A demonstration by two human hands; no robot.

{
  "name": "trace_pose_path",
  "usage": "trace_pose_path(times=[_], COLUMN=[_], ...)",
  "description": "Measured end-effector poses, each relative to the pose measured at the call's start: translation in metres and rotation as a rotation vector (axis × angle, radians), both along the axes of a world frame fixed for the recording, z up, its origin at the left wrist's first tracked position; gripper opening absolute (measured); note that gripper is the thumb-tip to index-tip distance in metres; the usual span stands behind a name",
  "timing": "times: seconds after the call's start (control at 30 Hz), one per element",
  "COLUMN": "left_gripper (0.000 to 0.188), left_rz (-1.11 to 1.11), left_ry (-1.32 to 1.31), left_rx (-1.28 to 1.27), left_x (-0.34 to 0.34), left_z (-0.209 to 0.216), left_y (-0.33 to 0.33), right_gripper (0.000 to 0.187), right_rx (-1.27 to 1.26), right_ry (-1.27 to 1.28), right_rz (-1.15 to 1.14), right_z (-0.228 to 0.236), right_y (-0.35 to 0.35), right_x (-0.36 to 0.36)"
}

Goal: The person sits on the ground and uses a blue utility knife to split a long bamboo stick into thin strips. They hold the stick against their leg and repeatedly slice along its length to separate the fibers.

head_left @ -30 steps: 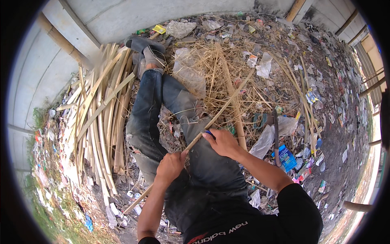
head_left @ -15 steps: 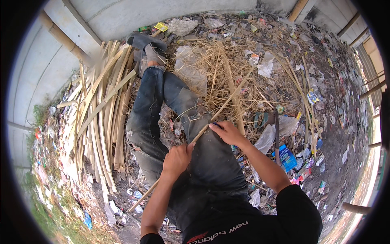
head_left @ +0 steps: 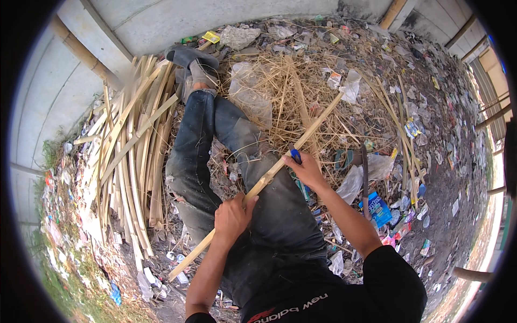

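While sitting on the littered ground with legs in blue jeans (head_left: 199,156) stretched out, held a long thin pale bamboo strip (head_left: 258,185) slanting across the lap. Left hand (head_left: 232,218) closed tight round the strip's lower part. Right hand (head_left: 307,169) wrapped round a small knife with a blue handle (head_left: 295,156), pressed against the strip higher up. Beside the left leg, a pile of flat pale bamboo strips (head_left: 129,156). Past the knees, a heap of dry yellow shavings (head_left: 285,91).

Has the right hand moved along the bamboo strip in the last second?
Yes, slightly. The right hand with its blue-handled tool has slid up the bamboo strip, away from the left hand and toward the straw pile, judged against the knee.
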State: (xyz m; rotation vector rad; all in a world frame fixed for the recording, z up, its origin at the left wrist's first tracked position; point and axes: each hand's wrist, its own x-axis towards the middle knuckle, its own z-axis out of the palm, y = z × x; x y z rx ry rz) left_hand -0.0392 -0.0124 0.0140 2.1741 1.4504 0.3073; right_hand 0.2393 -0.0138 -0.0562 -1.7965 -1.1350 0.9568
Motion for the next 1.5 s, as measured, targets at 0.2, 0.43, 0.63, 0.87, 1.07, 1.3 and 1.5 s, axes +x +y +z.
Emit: trace_pose_path(times=[0.2,0.43,0.63,0.87,1.07,1.3,1.5], left_gripper=[0.044,0.046,0.047,0.048,0.05,0.052,0.052], left_rz=[0.006,0.017,0.054,0.097,0.092,0.112,0.115], left_ry=[0.039,0.046,0.01,-0.02,0.004,-0.04,-0.068], left_rx=[0.033,-0.005,-0.073,-0.156,-0.206,-0.238,-0.242], left_x=[-0.013,-0.02,-0.027,-0.023,-0.027,-0.025,-0.01], left_z=[0.012,0.01,0.011,0.012,0.004,0.003,0.005], left_y=[-0.004,-0.006,-0.008,-0.003,-0.007,-0.006,0.001], right_gripper=[0.052,0.056,0.056,0.056,0.055,0.055,0.053], right_rx=[-0.018,-0.118,-0.154,-0.076,-0.153,-0.078,-0.016], right_ry=[-0.234,-0.355,-0.327,-0.214,-0.17,-0.231,-0.273], right_rz=[-0.072,-0.095,-0.009,-0.038,-0.07,0.03,0.181], right_z=[-0.004,-0.011,0.005,-0.003,0.004,0.007,0.003], right_y=[-0.004,-0.001,-0.016,-0.016,-0.003,-0.013,-0.03], right_x=[0.017,0.037,0.02,0.011,0.026,0.006,-0.031])
